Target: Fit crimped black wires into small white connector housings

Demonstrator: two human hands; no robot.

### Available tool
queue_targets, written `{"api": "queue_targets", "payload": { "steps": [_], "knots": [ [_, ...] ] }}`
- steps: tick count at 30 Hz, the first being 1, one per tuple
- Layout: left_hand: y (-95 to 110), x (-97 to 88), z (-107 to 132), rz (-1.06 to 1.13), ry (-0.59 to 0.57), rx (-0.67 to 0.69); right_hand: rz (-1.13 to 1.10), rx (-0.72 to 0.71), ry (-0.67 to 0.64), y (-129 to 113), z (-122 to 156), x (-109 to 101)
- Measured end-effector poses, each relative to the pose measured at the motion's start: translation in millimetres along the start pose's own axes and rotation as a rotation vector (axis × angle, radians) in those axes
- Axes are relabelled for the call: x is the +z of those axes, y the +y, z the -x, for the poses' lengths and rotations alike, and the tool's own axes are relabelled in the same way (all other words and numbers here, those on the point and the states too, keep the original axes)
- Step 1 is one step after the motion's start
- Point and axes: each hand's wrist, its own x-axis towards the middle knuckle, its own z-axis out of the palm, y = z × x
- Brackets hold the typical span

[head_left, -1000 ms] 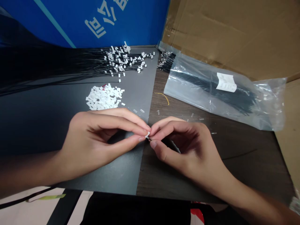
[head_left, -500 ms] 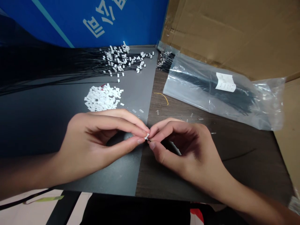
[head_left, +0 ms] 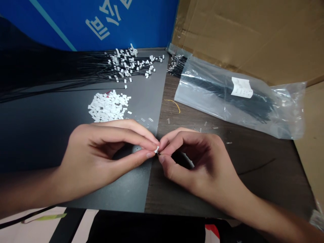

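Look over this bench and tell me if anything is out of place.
A lone yellow wire lies on the wooden tabletop, odd because the other wires in view are black. Small clear pieces are also scattered there, away from the white pile on the dark mat.

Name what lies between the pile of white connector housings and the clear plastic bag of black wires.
In the head view, a short yellow wire lies there on the dark wood tabletop, between the housings pile and the bag.
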Motion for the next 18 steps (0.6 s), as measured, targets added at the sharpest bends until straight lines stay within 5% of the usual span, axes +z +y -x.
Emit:
{"api": "queue_targets", "payload": {
  "steps": [18],
  "knots": [
    [0.9, 3.5, -0.8, -0.012, 0.006, -0.002, 0.104, -0.049, 0.013, 1.7, 1.2, 1.4]
  ]
}}
